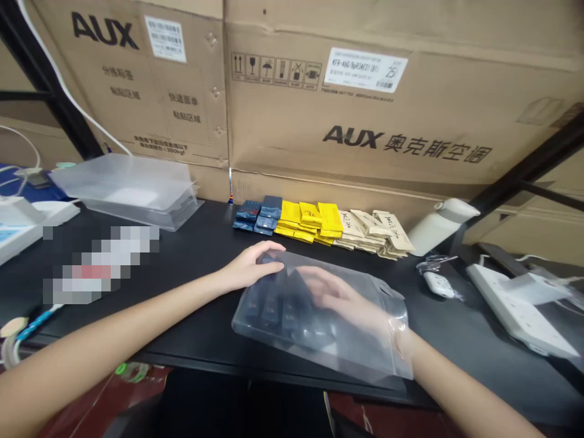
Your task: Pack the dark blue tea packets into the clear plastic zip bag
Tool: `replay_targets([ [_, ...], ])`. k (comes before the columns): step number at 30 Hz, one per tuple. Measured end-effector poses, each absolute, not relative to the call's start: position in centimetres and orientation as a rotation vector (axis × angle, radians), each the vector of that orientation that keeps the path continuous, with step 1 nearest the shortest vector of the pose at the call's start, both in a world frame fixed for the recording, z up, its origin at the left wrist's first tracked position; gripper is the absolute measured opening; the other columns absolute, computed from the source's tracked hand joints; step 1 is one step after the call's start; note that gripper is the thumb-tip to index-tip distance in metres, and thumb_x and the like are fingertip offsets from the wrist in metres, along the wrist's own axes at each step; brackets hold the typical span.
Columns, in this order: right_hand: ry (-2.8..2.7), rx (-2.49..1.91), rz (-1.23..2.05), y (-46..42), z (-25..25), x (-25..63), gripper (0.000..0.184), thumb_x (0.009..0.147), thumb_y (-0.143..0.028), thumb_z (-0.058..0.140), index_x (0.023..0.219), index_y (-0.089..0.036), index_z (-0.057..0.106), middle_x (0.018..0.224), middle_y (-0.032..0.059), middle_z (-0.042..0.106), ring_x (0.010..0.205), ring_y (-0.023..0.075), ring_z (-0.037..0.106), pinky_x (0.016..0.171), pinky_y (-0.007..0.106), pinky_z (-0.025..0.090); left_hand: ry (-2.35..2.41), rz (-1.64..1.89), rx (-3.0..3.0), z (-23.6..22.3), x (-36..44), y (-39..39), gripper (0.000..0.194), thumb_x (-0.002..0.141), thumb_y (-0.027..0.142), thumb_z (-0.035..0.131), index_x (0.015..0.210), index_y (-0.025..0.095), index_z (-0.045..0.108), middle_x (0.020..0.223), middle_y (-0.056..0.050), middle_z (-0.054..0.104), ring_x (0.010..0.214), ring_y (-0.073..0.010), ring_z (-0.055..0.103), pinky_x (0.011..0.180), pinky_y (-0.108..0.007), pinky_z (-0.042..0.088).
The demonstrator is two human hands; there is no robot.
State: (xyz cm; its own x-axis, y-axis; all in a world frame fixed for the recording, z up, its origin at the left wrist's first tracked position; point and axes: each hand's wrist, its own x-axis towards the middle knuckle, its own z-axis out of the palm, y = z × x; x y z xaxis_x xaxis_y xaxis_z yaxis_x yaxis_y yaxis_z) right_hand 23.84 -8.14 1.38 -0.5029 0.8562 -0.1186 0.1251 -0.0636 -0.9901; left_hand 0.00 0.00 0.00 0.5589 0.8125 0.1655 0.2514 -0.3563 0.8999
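A frosted plastic zip bag (360, 347) lies on the black table (201, 255) near its front edge. My right hand (340, 298) is inside the bag up to the wrist, fingers spread over several dark blue sachets (274, 307) at the bag's far end. My left hand (250, 267) rests on the bag's closed far-left corner, fingers curled over it, pressing it down.
Behind the bag lie rows of sachets: dark blue (260, 216), yellow (310, 220) and beige (376, 232). Stacked clear plastic trays (128, 188) stand at left, a white bottle (440, 224) and white power strip (515, 304) at right. Large cardboard boxes (392, 103) form a wall behind.
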Motion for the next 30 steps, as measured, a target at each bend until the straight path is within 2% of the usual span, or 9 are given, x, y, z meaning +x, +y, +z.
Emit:
replay_targets([
  [3, -1.588, -1.178, 1.568, -8.0, 1.3, 24.1, 0.055, 0.089, -0.025, 0.058, 0.141, -0.035, 0.044, 0.13, 0.0052, 0.06, 0.113, 0.0207, 0.06, 0.095, 0.04, 0.051, 0.901, 0.781, 1.766, 0.0, 0.1, 0.1, 0.043, 0.077, 0.039, 0.066, 0.115, 0.019, 0.059, 0.113, -0.008, 0.064, 0.108, -0.0267, 0.06, 0.097, -0.045, 0.047],
  [5, -1.609, -1.221, 1.555, -7.8, 1.4, 24.2, 0.048, 0.091, -0.028, 0.058, 0.138, -0.034, 0.05, 0.129, 0.0047, 0.061, 0.11, 0.0208, 0.062, 0.091, 0.039, 0.053, 0.897, 0.807, 1.741, 0.0, 0.2, 0.2, 0.043, 0.076, 0.039, 0.068, 0.112, 0.019, 0.06, 0.113, -0.008, 0.065, 0.11, -0.0268, 0.06, 0.099, -0.045, 0.046],
  [8, -1.669, -1.288, 1.535, -7.5, 1.8, 24.2, 0.036, 0.092, -0.036, 0.057, 0.127, -0.03, 0.062, 0.131, 0.0045, 0.061, 0.11, 0.022, 0.061, 0.092, 0.038, 0.053, 0.901, 0.802, 1.683, 0.1, 0.1, 0.4, 0.041, 0.076, 0.04, 0.068, 0.111, 0.02, 0.06, 0.116, -0.007, 0.067, 0.112, -0.0264, 0.06, 0.101, -0.044, 0.044],
  [11, -1.61, -1.386, 1.512, -7.2, 1.9, 24.3, 0.032, 0.094, -0.036, 0.051, 0.121, -0.029, 0.066, 0.134, 0.0027, 0.059, 0.113, 0.0222, 0.059, 0.095, 0.039, 0.051, 0.929, 0.73, 1.579, 0.3, -0.2, 0.6, 0.041, 0.078, 0.043, 0.066, 0.113, 0.021, 0.059, 0.116, -0.006, 0.067, 0.111, -0.0263, 0.061, 0.1, -0.045, 0.045],
  [15, -1.523, -1.443, 1.453, -7.1, 1.7, 24.4, 0.029, 0.09, -0.035, 0.056, 0.117, -0.03, 0.068, 0.134, 0.0008, 0.059, 0.119, 0.023, 0.055, 0.096, 0.038, 0.05, 0.81, 0.655, 1.598, 0.5, -0.7, 0.8, 0.051, 0.07, 0.037, 0.078, 0.113, 0.02, 0.057, 0.12, -0.007, 0.064, 0.116, -0.0256, 0.058, 0.104, -0.044, 0.041],
  [19, -1.392, -1.394, 1.475, -7.1, 1.8, 24.5, 0.042, 0.081, -0.025, 0.067, 0.122, -0.032, 0.063, 0.13, 0.0001, 0.06, 0.113, 0.0201, 0.058, 0.086, 0.031, 0.054, 0.738, 0.617, 1.549, 0.4, -0.9, 0.9, 0.069, 0.06, 0.028, 0.086, 0.12, 0.022, 0.051, 0.122, -0.008, 0.062, 0.116, -0.0253, 0.058, 0.103, -0.044, 0.041],
  [24, -1.225, -1.176, 1.82, -6.9, 1.5, 25.0, 0.058, 0.075, -0.015, 0.067, 0.13, -0.033, 0.055, 0.125, 0.0009, 0.064, 0.104, 0.0149, 0.064, 0.083, 0.025, 0.054, 0.766, 0.625, 1.574, 0.2, -0.8, 0.9, 0.068, 0.061, 0.03, 0.085, 0.119, 0.022, 0.051, 0.121, -0.008, 0.062, 0.115, -0.0252, 0.058, 0.104, -0.043, 0.04],
  [27, -1.196, -1.141, 1.837, -6.6, 1.1, 25.2, 0.056, 0.07, -0.014, 0.072, 0.122, -0.029, 0.06, 0.118, 0.0015, 0.066, 0.096, 0.0142, 0.066, 0.082, 0.025, 0.055, 0.76, 0.638, 1.612, 0.2, -0.8, 0.9, 0.065, 0.062, 0.03, 0.085, 0.117, 0.022, 0.052, 0.119, -0.007, 0.062, 0.114, -0.0249, 0.058, 0.103, -0.042, 0.04],
  [30, -1.305, -1.245, 1.636, -6.5, 1.1, 25.1, 0.048, 0.071, -0.018, 0.076, 0.116, -0.028, 0.064, 0.102, -0.0002, 0.067, 0.083, 0.0116, 0.065, 0.075, 0.024, 0.055, 0.757, 0.645, 1.632, 0.2, -0.8, 0.9, 0.063, 0.062, 0.031, 0.085, 0.116, 0.022, 0.053, 0.118, -0.007, 0.062, 0.113, -0.0249, 0.058, 0.102, -0.042, 0.04],
])
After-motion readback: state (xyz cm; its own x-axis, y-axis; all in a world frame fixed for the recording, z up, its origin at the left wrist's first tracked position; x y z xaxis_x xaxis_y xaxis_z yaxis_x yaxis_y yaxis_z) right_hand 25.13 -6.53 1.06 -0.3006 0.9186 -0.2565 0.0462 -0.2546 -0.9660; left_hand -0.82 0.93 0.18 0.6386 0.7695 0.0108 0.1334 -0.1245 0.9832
